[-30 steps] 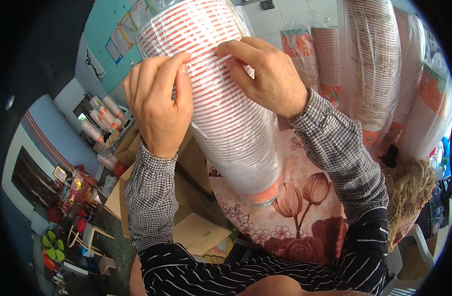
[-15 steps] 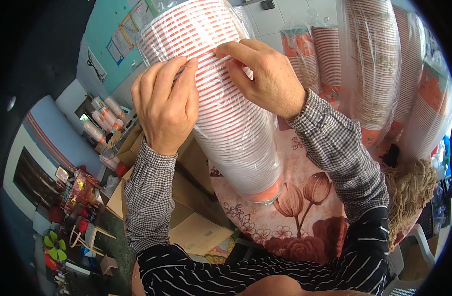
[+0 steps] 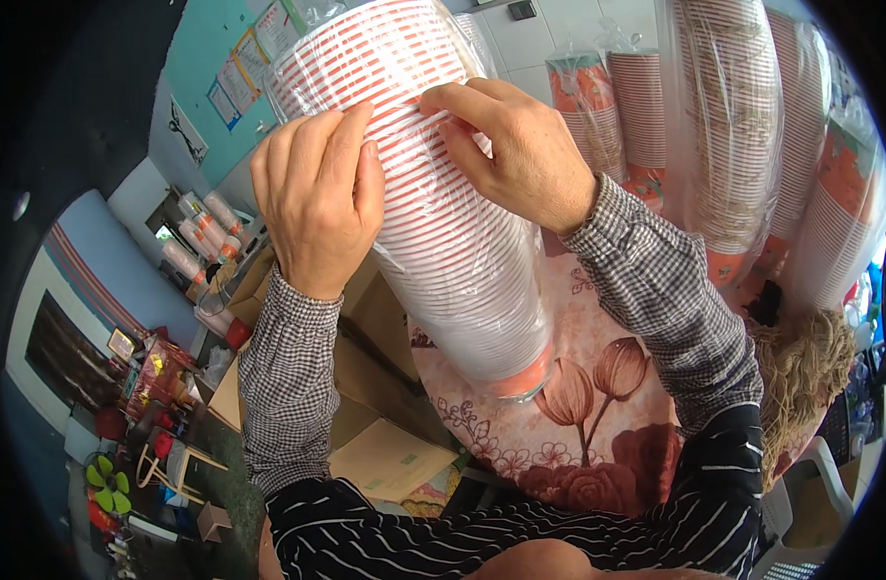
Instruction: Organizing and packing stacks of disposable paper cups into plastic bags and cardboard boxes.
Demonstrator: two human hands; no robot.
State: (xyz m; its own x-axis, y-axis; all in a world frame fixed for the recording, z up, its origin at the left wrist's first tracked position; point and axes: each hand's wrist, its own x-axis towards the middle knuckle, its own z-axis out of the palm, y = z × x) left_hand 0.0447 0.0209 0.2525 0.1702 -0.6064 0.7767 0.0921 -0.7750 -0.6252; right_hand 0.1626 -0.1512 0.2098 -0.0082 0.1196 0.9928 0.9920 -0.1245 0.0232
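A tall stack of paper cups (image 3: pixel 453 242) in a clear plastic sleeve stands tilted on the table, its rims showing as red and white bands. Its lower end rests on the cloth; the upper end leans away to the left. My left hand (image 3: pixel 317 198) lies against the stack's left side, fingers bent, thumb close to the index finger. On the right side, my right hand (image 3: pixel 520 150) presses its curled fingertips to the sleeve, with a gap between index finger and thumb. What exactly the fingertips pinch is hidden.
More sleeved cup stacks (image 3: pixel 723 126) stand at the back right, beside a bundle of brown fibre (image 3: pixel 800 377). A flowered cloth (image 3: pixel 520 435) covers the round table. Left of it sits an open cardboard box (image 3: pixel 385 454). A white plastic chair (image 3: pixel 820 483) is at the lower right.
My left hand has shifted slightly left and its thumb has slid down along the stack. The right hand and the stack stay nearly where they were.
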